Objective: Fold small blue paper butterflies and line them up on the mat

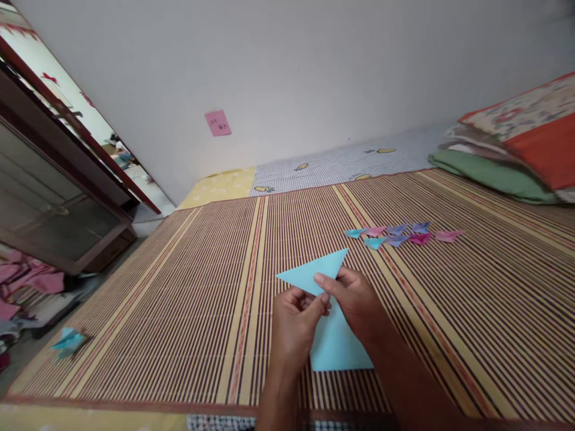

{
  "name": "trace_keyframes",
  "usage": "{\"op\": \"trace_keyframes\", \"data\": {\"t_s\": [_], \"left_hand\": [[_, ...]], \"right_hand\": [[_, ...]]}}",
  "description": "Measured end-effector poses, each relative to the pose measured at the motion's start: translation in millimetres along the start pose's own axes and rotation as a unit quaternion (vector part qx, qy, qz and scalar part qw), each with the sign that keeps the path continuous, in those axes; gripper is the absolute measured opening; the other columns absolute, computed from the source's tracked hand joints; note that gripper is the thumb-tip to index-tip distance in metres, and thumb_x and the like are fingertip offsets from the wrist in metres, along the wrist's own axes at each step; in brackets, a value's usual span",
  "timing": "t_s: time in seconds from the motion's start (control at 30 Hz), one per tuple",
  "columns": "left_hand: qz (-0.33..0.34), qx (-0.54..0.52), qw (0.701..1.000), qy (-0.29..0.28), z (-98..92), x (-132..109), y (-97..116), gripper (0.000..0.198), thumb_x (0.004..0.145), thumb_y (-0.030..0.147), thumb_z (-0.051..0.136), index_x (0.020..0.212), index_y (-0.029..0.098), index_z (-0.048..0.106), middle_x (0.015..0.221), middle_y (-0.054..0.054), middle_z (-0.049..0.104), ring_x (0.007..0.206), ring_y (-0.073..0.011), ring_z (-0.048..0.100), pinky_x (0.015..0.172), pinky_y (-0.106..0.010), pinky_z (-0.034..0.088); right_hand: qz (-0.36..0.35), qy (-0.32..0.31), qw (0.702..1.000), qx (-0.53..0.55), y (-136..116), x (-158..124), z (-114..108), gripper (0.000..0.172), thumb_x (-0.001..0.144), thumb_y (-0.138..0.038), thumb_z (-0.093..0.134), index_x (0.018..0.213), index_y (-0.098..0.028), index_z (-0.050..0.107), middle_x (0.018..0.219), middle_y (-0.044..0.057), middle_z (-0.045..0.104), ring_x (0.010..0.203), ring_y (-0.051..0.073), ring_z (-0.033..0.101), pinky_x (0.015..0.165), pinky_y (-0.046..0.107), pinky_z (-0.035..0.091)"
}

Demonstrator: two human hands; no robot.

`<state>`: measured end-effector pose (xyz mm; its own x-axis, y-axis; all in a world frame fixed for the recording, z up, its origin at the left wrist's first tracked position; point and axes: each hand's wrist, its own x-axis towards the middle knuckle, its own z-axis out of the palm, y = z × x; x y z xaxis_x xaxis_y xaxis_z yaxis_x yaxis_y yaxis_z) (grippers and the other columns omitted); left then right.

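A light blue sheet of paper point(335, 344), folded into a triangle, lies on the striped bamboo mat point(179, 287). My left hand point(294, 326) pinches the paper at its fold near the middle. My right hand point(354, 299) presses fingers on the same fold from the right, with the index finger laid across the upper flap. Both hands are closed on the paper. Beyond them, a row of several small folded paper pieces point(399, 235) in blue, pink and purple rests on the mat.
A stack of folded bedding and a pillow point(516, 143) sits at the far right. A pink note point(218, 123) is stuck on the wall. A wooden cabinet point(54, 197) stands at left, with clothes and a blue folded paper point(68, 342) on the floor.
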<state>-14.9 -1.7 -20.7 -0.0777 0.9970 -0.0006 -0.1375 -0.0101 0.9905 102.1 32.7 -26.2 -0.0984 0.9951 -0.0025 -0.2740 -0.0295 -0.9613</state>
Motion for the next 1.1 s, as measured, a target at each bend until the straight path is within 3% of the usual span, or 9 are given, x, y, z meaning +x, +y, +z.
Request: {"op": "trace_keyframes", "data": {"t_s": [0.23,0.4,0.67,0.87,1.1], "left_hand": [[0.017,0.038,0.999,-0.008,-1.2,-3,0,0.02,0.083,0.029,0.072,0.07,0.016,0.064,0.063,-0.002,0.065,0.06,-0.0141,0.057,0.064,-0.027,0.044],[0.007,0.023,0.999,-0.031,-3.2,-2,-2,0.018,0.08,0.028,0.073,0.07,0.015,0.065,0.06,-0.001,0.062,0.058,-0.0139,0.055,0.064,-0.028,0.043],[-0.017,-0.019,0.995,-0.1,-1.9,1,-7,0.016,0.08,0.03,0.076,0.081,0.015,0.071,0.067,-0.002,0.064,0.064,-0.0139,0.056,0.066,-0.027,0.043],[0.011,-0.06,0.998,0.009,2.9,1,-3,0.019,0.079,0.033,0.078,0.083,0.015,0.074,0.068,-0.002,0.068,0.065,-0.0134,0.058,0.065,-0.025,0.046],[0.017,-0.097,0.99,0.101,1.7,3,-6,0.026,0.075,0.037,0.081,0.089,0.015,0.075,0.071,-0.001,0.07,0.061,-0.012,0.06,0.064,-0.024,0.049]], "right_hand": [[-0.017,0.008,1.0,-0.019,-1,-1,1,0.03,0.075,-0.044,0.076,0.068,-0.018,0.063,0.061,0.0,0.059,0.053,0.014,0.054,0.048,0.027,0.045],[0.001,0.002,1.0,-0.016,-6,-1,-1,0.033,0.073,-0.044,0.076,0.061,-0.02,0.056,0.055,-0.002,0.055,0.048,0.014,0.052,0.045,0.027,0.045],[-0.027,-0.017,0.999,0.004,-12,1,-9,0.025,0.079,-0.042,0.072,0.073,-0.02,0.064,0.06,-0.003,0.054,0.05,0.013,0.05,0.045,0.025,0.042],[-0.002,-0.043,0.999,0.027,-10,1,-3,0.026,0.072,-0.04,0.08,0.069,-0.019,0.065,0.061,-0.002,0.06,0.053,0.014,0.054,0.051,0.026,0.047],[-0.056,-0.072,0.995,-0.029,0,5,-5,0.022,0.076,-0.037,0.078,0.073,-0.018,0.067,0.068,0.0,0.067,0.065,0.016,0.062,0.063,0.028,0.05]]}}
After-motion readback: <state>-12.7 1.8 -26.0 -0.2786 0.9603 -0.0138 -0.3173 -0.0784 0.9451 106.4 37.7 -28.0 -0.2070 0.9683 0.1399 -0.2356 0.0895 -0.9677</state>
